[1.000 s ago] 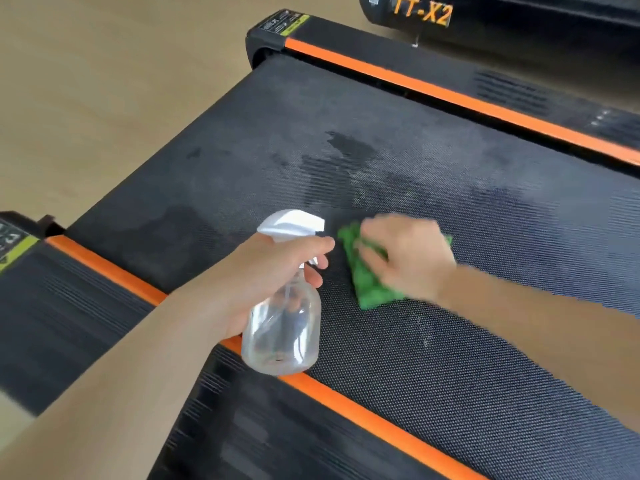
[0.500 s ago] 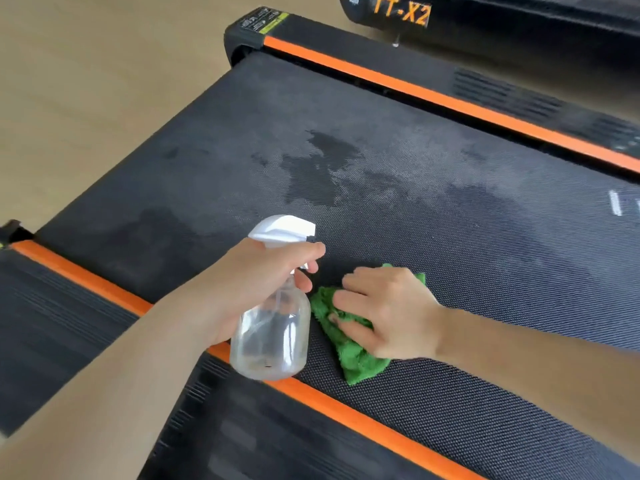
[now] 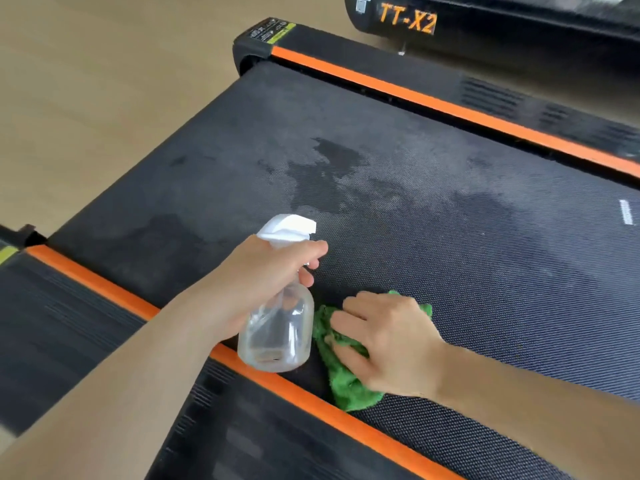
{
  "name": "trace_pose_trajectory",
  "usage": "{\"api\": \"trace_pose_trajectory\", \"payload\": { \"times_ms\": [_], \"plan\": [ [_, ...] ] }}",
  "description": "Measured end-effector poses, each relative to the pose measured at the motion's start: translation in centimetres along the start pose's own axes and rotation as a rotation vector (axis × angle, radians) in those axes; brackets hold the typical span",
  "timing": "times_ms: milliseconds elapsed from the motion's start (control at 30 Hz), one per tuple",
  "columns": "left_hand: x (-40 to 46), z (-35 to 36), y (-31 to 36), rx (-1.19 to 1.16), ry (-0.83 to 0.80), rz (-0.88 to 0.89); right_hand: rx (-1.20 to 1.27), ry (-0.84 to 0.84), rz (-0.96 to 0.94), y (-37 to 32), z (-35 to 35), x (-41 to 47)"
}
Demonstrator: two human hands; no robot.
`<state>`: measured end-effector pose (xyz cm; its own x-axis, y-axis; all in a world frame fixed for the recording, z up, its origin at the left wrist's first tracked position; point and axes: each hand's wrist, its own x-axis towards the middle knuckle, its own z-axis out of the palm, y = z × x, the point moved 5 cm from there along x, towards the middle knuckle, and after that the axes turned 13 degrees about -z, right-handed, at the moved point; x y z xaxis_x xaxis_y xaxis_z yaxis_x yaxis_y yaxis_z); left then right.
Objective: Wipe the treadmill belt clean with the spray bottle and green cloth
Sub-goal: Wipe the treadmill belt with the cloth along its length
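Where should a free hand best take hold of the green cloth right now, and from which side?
Probably the bunched lobe of the green cloth nearest the orange side rail, pinched from above. It lies crumpled on the treadmill belt, and the right hand presses flat over its middle, leaving that end exposed. The left hand holds the spray bottle.

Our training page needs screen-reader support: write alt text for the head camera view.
A right hand presses a green cloth on a black treadmill belt beside its orange side strip, while the left hand holds a clear spray bottle just above. Darker damp patches mark the belt beyond.
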<state>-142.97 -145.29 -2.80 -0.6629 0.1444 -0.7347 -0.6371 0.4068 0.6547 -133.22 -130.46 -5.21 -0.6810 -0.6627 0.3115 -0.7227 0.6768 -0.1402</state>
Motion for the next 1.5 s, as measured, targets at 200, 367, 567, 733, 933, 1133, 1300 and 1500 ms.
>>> {"api": "trace_pose_trajectory", "payload": {
  "times_ms": [200, 367, 567, 733, 933, 1133, 1300, 1500],
  "plan": [
    [0.8, -2.2, -1.7, -0.063, 0.067, -0.026, -0.212, 0.089, 0.380, 11.7, 0.3, 6.8],
    [-0.3, -3.5, -1.3, -0.120, 0.112, -0.020, -0.232, 0.080, 0.459, 8.9, 1.3, 7.3],
    [-0.3, -4.5, -1.3, -0.125, 0.170, -0.032, -0.031, 0.034, 0.060, -1.1, 0.5, 1.6],
    [-0.4, -4.1, -1.1, -0.053, 0.187, -0.045, -0.040, 0.033, 0.053, -0.7, 0.6, 1.9],
    [-0.8, -4.0, -1.0, 0.018, 0.141, -0.043, -0.046, 0.041, 0.037, -0.5, 0.6, 1.9],
    [-2.1, -5.4, -1.4, -0.040, 0.149, -0.015, -0.137, 0.047, 0.013, 3.3, 1.5, 6.9],
    [-3.7, -7.6, -3.3, -0.139, 0.154, 0.005, -0.192, 0.075, 0.512, 13.1, 2.8, 13.7],
    [-2.7, -10.9, -5.8, -0.159, 0.218, -0.071, -0.172, 0.018, 0.352, 5.0, 4.1, 13.8]
  ]
}}
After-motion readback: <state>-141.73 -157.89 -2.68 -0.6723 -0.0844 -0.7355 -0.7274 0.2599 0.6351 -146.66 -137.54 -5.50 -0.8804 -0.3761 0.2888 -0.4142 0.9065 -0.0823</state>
